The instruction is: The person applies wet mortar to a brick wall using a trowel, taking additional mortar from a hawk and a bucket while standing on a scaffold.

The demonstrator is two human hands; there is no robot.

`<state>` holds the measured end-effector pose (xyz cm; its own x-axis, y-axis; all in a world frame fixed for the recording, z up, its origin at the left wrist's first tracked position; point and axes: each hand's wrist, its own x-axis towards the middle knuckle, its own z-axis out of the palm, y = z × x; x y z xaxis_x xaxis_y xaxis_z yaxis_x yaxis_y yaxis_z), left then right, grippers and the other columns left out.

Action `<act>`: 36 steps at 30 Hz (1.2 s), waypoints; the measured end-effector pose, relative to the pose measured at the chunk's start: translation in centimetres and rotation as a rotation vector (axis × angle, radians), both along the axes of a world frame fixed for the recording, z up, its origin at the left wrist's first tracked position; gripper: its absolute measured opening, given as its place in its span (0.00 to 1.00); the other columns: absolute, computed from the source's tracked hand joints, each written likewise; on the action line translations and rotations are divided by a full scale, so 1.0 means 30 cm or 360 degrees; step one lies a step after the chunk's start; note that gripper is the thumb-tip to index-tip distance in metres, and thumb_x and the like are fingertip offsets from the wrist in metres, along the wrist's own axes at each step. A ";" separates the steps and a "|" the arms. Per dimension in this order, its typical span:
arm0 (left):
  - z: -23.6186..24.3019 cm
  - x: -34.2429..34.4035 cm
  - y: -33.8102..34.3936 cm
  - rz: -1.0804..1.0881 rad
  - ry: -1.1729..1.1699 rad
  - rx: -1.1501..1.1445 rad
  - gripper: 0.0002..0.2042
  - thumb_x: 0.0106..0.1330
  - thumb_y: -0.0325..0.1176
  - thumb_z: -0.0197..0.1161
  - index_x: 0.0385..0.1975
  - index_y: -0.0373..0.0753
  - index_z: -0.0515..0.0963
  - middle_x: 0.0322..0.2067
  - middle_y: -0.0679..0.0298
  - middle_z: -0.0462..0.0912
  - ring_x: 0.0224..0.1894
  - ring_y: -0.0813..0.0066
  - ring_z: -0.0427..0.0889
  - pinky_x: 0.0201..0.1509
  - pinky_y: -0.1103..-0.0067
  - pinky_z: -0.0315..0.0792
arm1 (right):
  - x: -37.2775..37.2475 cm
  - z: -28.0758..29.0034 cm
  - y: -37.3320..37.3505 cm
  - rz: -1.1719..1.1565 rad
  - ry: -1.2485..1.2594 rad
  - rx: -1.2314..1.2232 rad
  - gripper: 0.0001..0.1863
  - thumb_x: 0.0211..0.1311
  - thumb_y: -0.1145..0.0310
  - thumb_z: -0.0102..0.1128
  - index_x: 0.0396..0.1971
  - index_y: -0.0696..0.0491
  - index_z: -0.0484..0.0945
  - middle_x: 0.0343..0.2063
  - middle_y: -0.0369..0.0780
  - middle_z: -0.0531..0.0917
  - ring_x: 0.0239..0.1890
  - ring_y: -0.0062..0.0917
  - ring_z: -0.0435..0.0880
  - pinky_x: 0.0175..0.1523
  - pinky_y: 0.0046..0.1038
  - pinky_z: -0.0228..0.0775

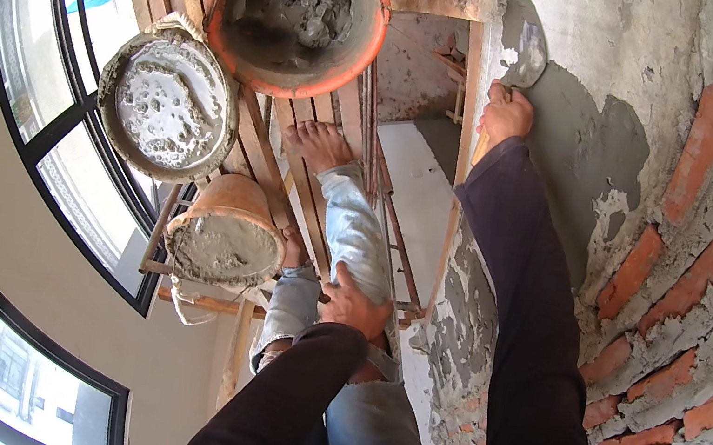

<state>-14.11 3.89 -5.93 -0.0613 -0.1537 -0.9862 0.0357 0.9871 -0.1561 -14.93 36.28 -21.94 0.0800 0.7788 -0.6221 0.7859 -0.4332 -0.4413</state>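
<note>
Right hand (505, 115) closed around the wooden handle of a steel plastering trowel (526, 56), blade pressed flat on a patch of wet grey mortar (577, 146) spread over the rough red-brick wall (687, 278). Left hand (355, 302) resting open, palm down, on the knee of faded blue jeans (355, 232), gripping nothing, dark sleeve running back toward the lower edge. Bare foot (321, 143) planted on the wooden plank scaffold platform (272, 161), near its wall-side edge. Large orange plastic bucket (298, 10) with grey mortar inside, standing at the far end of the platform, just above the foot. Round grey mortar-crusted pan (169, 102) holding pale wet mix, set at the window-side edge of the planks, touching or nearly touching the orange bucket. Smaller clay-coloured bucket (225, 238) full of grey mortar, at the near window-side corner, just beside the left knee. Black-framed glass windows (51, 77) beyond the platform's outer edge. Trowel well apart from all three containers, up against the wall.
</note>
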 end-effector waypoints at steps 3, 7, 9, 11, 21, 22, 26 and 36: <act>0.010 -0.020 -0.002 0.0074 -0.0014 -0.0026 0.55 0.47 0.49 0.75 0.71 0.41 0.43 0.56 0.36 0.64 0.51 0.37 0.78 0.56 0.59 0.74 | 0.001 0.206 -0.047 -0.0131 0.0165 -0.0047 0.15 0.68 0.58 0.60 0.30 0.54 0.74 0.15 0.34 0.72 0.12 0.19 0.69 0.16 0.26 0.65; 0.022 -0.060 0.044 0.0129 -0.0046 -0.0075 0.55 0.47 0.49 0.75 0.70 0.40 0.43 0.55 0.38 0.64 0.50 0.38 0.79 0.55 0.60 0.75 | 0.069 0.448 -0.116 -0.0173 0.0141 -0.0042 0.14 0.69 0.57 0.58 0.30 0.51 0.72 0.17 0.32 0.70 0.15 0.17 0.69 0.19 0.22 0.65; 0.015 -0.049 0.049 0.0199 -0.0038 -0.0068 0.55 0.47 0.49 0.74 0.70 0.40 0.43 0.55 0.37 0.64 0.50 0.39 0.79 0.55 0.60 0.75 | 0.134 0.526 -0.174 -0.0175 0.0095 0.0014 0.15 0.71 0.55 0.56 0.28 0.48 0.69 0.20 0.31 0.72 0.16 0.16 0.70 0.21 0.22 0.65; 0.000 -0.038 0.053 0.0276 -0.0018 -0.0081 0.55 0.47 0.49 0.74 0.70 0.39 0.42 0.55 0.37 0.64 0.49 0.39 0.79 0.54 0.60 0.75 | 0.129 0.594 -0.301 -0.0261 0.0020 0.0017 0.13 0.71 0.57 0.55 0.30 0.48 0.69 0.21 0.30 0.72 0.17 0.16 0.69 0.21 0.21 0.64; 0.007 -0.085 0.122 0.0381 -0.0103 -0.0231 0.55 0.45 0.46 0.74 0.69 0.34 0.43 0.51 0.41 0.65 0.47 0.45 0.81 0.51 0.63 0.77 | -0.450 0.548 -0.282 0.2156 -0.0450 0.0088 0.17 0.59 0.60 0.65 0.41 0.56 0.76 0.28 0.49 0.84 0.33 0.47 0.83 0.39 0.42 0.74; 0.004 -0.079 0.118 0.0380 -0.0086 -0.0235 0.55 0.46 0.46 0.74 0.69 0.34 0.43 0.50 0.41 0.65 0.47 0.46 0.82 0.51 0.62 0.77 | -0.516 0.512 -0.257 0.2383 -0.0518 0.0234 0.14 0.59 0.61 0.62 0.40 0.55 0.77 0.29 0.49 0.84 0.34 0.47 0.84 0.39 0.44 0.75; -0.006 -0.075 0.127 0.0422 -0.0074 -0.0250 0.54 0.46 0.46 0.73 0.68 0.34 0.42 0.50 0.41 0.65 0.47 0.45 0.82 0.50 0.61 0.78 | -0.751 0.391 -0.184 0.2896 -0.0718 0.0557 0.13 0.60 0.69 0.55 0.45 0.52 0.76 0.30 0.48 0.85 0.34 0.46 0.84 0.41 0.45 0.75; -0.017 -0.088 0.152 0.0440 -0.0100 -0.0323 0.53 0.44 0.44 0.75 0.64 0.33 0.44 0.52 0.37 0.64 0.44 0.44 0.82 0.48 0.61 0.78 | -0.826 0.168 -0.363 0.2941 -0.0828 0.0173 0.13 0.61 0.67 0.53 0.38 0.54 0.84 0.36 0.49 0.86 0.43 0.42 0.86 0.49 0.41 0.76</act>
<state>-16.74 8.45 -6.44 0.0700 -0.3493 -0.9344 -0.2131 0.9098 -0.3561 -39.72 25.40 -16.90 -0.6332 0.1291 -0.7631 0.2117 0.9773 -0.0103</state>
